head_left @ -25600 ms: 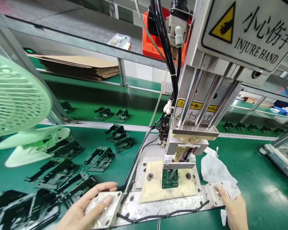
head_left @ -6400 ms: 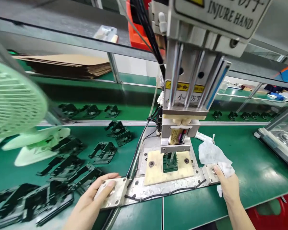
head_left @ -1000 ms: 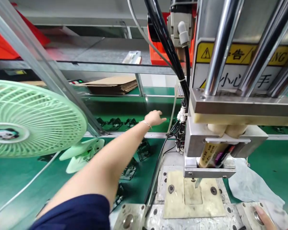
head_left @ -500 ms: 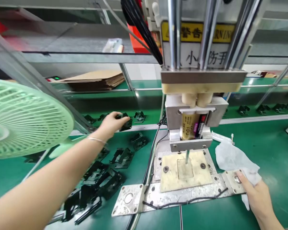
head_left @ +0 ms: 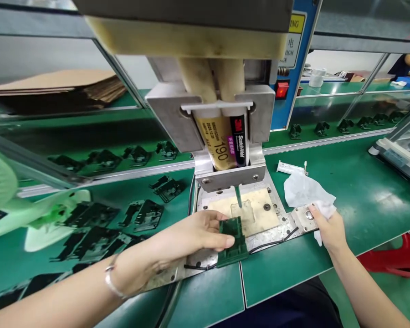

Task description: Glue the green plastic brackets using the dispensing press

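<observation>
Green workbench surface (head_left: 362, 173) beneath metal shelving, with a stack of brown cardboard sheets (head_left: 51, 86) at the back left. Several black frame-like plastic parts (head_left: 146, 216) lie on the bench to the left, and others stand in rows along the green ledge behind. At centre, a grey metal press head holds a gold-and-black twin-barrel cartridge (head_left: 222, 141), whose slender green nozzle (head_left: 238, 198) points down over the square recess in a cream-coloured rectangular plate (head_left: 264, 216). Left hand (head_left: 205, 234): thumb and fingers are closed on the left side of a dark green moulded plastic part (head_left: 233, 243), the thumb across its upper face and the fingertips at its far left edge. That part is at the front of the metal base, short of the recess; from it the recess lies away from the person and slightly to the right. Its longer side appears to run away from the person, towards the plate; whether it touches the base cannot be told. Right hand (head_left: 330, 230), farther from the recess: the thumb lies at the round silver button (head_left: 309, 215) on a flat metal block, beside a crumpled white cloth (head_left: 305, 191); its other fingers are largely hidden, so their closure cannot be judged.
</observation>
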Motion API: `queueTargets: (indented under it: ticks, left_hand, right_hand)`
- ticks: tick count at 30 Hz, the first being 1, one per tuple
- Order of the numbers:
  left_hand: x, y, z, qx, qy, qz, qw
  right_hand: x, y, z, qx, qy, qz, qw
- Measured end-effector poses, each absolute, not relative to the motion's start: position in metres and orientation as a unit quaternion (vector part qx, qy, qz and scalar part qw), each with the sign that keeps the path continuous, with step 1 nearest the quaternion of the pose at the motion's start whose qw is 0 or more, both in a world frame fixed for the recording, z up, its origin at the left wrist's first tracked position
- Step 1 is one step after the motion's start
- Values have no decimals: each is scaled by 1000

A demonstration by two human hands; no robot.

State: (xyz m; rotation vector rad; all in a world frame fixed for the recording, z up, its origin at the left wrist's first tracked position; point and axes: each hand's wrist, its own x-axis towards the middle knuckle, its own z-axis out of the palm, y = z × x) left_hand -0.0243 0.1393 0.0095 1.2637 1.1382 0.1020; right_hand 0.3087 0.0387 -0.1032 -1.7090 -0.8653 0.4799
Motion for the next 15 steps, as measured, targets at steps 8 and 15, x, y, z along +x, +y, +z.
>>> queueTargets:
  ticks: [8, 15]
  left_hand:
    - [9, 162, 1, 649, 423, 119, 621]
    - [-16, 152, -24, 793, 489, 143, 333]
  right_hand:
    - [309, 37, -105, -719, -361, 215, 554]
    - [309, 40, -106, -706, -362, 224, 566]
